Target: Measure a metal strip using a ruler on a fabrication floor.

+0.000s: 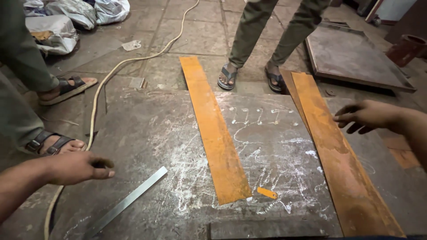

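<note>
Our left hand comes in from nine o'clock, fingers loosely curled with the thumb and forefinger close together on a small dark thing that we cannot make out. It hovers just beside the upper end of a steel ruler, not touching it. The ruler lies slantwise on the plate, running from the centre down toward seven o'clock.

Our right hand reaches in from three o'clock, empty, fingers spread and apart, right over the edge of the right strip. We cannot tell whether it touches the metal. That rusty orange strip runs from one o'clock down to five o'clock, along the plate's right side, with a second strip edge showing beneath its upper end.

The middle strip, also rusty orange, lies on the plate from twelve o'clock toward six, well apart from both hands. A small orange tag, oblong, lies just beside its lower right corner. White chalk scribbles cover the grey plate around it.

At eleven o'clock, grey and white sacks are heaped on the floor, one with a tan patch. A pale cord winds from twelve o'clock down past our left hand. Sandalled feet stand at twelve and at nine. A flat metal tray rests at two o'clock.
</note>
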